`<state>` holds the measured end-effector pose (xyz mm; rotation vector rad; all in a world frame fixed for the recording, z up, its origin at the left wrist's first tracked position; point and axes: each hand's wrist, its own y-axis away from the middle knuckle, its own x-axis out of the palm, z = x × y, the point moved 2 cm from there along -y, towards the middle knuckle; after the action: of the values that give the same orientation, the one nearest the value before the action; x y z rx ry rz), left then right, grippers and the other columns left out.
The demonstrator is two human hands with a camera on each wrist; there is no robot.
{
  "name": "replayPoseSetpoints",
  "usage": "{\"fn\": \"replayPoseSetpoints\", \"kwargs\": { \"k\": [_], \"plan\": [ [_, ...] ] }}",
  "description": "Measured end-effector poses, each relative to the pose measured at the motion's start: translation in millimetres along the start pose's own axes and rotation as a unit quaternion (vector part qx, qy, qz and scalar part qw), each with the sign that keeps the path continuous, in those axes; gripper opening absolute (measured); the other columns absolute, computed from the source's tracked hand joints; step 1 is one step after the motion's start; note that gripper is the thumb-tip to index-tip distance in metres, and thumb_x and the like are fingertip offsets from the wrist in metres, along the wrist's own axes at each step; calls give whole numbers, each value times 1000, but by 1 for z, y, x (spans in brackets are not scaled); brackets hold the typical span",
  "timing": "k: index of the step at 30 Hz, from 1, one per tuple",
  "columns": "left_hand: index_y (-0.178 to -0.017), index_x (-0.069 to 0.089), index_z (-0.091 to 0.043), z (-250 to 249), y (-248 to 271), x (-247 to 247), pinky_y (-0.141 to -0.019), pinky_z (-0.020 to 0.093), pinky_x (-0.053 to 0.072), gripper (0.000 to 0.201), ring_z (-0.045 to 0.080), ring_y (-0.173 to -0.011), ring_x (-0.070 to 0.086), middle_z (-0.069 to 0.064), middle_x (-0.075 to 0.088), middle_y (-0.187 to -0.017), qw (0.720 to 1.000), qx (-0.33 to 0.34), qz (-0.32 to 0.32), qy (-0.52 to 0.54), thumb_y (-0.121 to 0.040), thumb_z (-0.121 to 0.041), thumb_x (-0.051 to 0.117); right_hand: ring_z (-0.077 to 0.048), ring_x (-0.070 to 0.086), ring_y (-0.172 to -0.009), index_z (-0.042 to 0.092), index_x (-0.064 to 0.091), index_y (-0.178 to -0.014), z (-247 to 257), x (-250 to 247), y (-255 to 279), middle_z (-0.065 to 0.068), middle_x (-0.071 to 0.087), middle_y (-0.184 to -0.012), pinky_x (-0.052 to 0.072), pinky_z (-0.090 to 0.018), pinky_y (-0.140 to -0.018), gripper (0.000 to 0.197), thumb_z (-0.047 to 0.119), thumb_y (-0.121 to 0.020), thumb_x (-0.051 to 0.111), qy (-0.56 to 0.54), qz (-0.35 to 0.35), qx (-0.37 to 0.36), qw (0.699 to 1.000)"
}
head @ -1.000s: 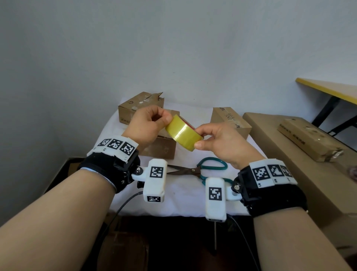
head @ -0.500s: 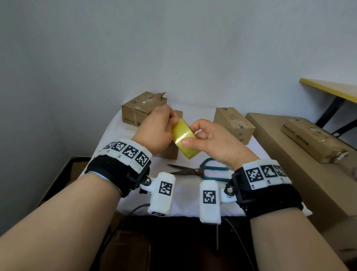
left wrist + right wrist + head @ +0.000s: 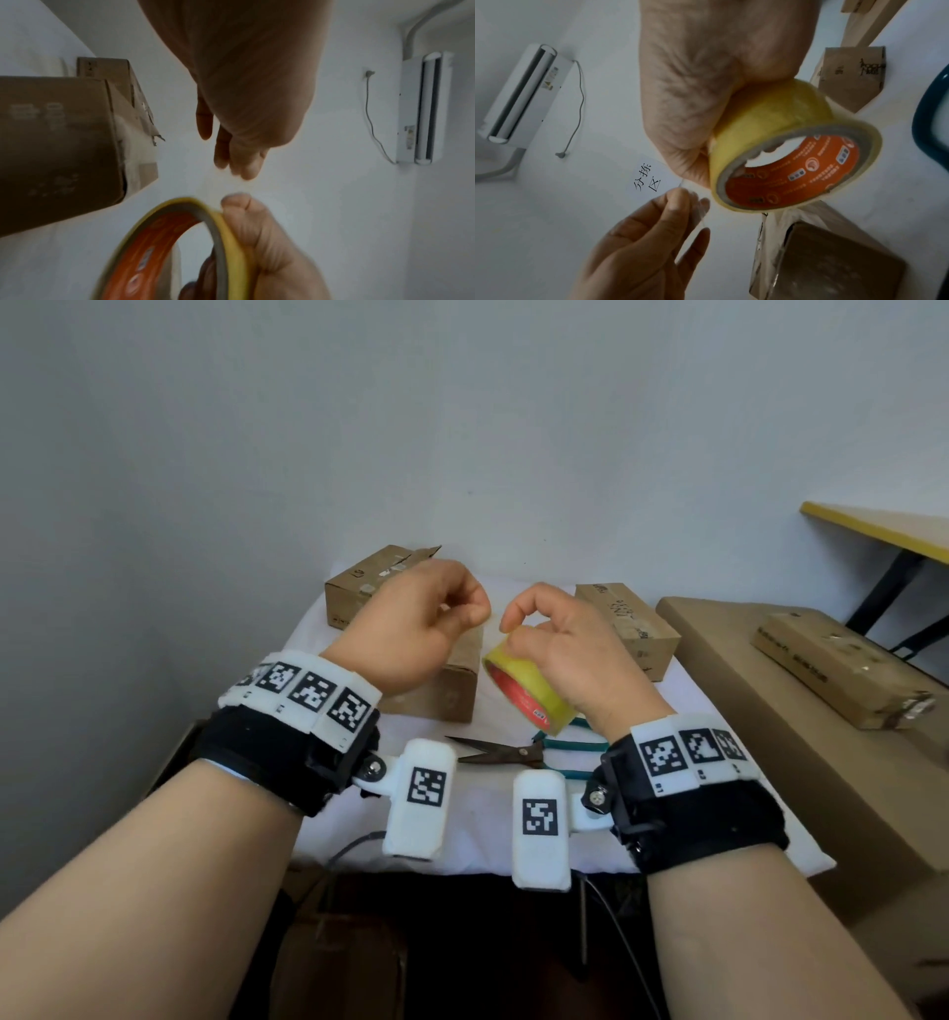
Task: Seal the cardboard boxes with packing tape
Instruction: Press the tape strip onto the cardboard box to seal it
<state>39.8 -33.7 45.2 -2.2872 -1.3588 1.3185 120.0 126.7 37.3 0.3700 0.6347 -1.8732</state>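
Right hand (image 3: 570,654) wrapped round the tape roll (image 3: 529,690), held above the worktop (image 3: 493,834) near the boxes (image 3: 441,690); left hand (image 3: 411,624) pinching the peeled tape end, looks like. Best to pull slow and straight, keep it taut

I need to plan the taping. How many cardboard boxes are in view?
4. One box at the table's far left, one box under the left hand, one box at the far right, and a flat box on the side counter. Others may be hidden.

We count four boxes (image 3: 626,629) (image 3: 377,585) (image 3: 441,690) (image 3: 842,670), one tape roll (image 3: 529,693), one pair of scissors (image 3: 513,755), and our two hands (image 3: 411,629) (image 3: 570,649).
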Motion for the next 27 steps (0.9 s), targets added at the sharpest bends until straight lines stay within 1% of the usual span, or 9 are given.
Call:
{"fn": "replayPoseSetpoints", "kwargs": {
  "k": [3, 6, 8, 10, 12, 14, 19, 23, 27],
  "plan": [
    [-120, 65, -21, 9, 0, -13, -85, 8, 42, 21, -8, -98, 58, -12, 64, -111, 991, -60, -28, 114, -101, -18, 56, -11, 59, -65, 28, 68, -82, -4, -5, -2, 6, 69, -76, 52, -34, -64, 9, 24, -89, 65, -17, -60, 3, 998],
    [-136, 55, -25, 23, 5, -16, -91, 20, 46, 44, 8, -119, 58, -9, 60, -129, 962, -153, 1, 227, -94, -21, 67, -13, 55, -64, 29, 69, -81, -8, -12, -5, 18, 61, -61, 50, -37, -66, 10, 30, -90, 67, -16, -90, 14, 996],
    [-132, 58, -23, 25, 10, -9, -94, 23, 46, 56, 10, -119, 59, -6, 62, -127, 947, -189, 49, 255, -80, -29, 76, -16, 59, -66, 29, 69, -80, -7, -11, -6, 22, 63, -63, 53, -38, -70, 11, 34, -90, 69, -11, -86, 15, 996],
    [-125, 62, -16, 21, 12, 2, -94, 25, 49, 56, 13, -111, 64, 2, 68, -121, 940, -203, 92, 257, -74, -32, 80, -20, 67, -75, 28, 71, -81, -4, -5, -6, 15, 71, -78, 57, -41, -77, 13, 36, -91, 70, -6, -74, 10, 997],
    [-115, 65, -6, 17, 13, 10, -84, 24, 50, 45, 15, -94, 67, 10, 71, -107, 939, -197, 112, 259, -79, -26, 81, -17, 70, -84, 27, 71, -81, -2, 1, -5, 10, 73, -88, 59, -43, -83, 14, 36, -92, 69, -8, -60, 8, 998],
    [-108, 65, 2, 17, 14, 11, -75, 22, 48, 36, 11, -79, 64, 7, 70, -92, 936, -199, 100, 272, -82, -19, 77, -15, 70, -86, 27, 72, -82, -1, 4, -4, 10, 73, -90, 60, -45, -85, 14, 36, -92, 69, -15, -50, 12, 999],
    [-106, 65, 2, 14, 15, 8, -63, 16, 48, 30, 6, -69, 64, 3, 68, -83, 925, -206, 106, 303, -84, -16, 74, -16, 72, -88, 30, 73, -84, -1, 6, -3, 9, 74, -91, 61, -47, -86, 12, 38, -93, 69, -34, -32, 18, 999],
    [-94, 66, -13, 19, 13, 6, -78, 28, 48, 24, 15, -84, 64, 5, 69, -93, 920, -216, 103, 311, -81, -31, 75, -19, 72, -83, 29, 74, -87, 1, 10, -3, 6, 75, -89, 61, -52, -85, 11, 39, -91, 70, -37, -20, 16, 999],
    [-89, 64, -5, 19, 11, 2, -79, 37, 50, 13, 23, -77, 62, 13, 65, -84, 930, -219, 67, 289, -86, -13, 74, -21, 73, -89, 32, 74, -89, 4, 15, -1, 6, 76, -95, 60, -50, -88, 11, 41, -91, 69, -36, 7, 9, 999]
  ]
}}
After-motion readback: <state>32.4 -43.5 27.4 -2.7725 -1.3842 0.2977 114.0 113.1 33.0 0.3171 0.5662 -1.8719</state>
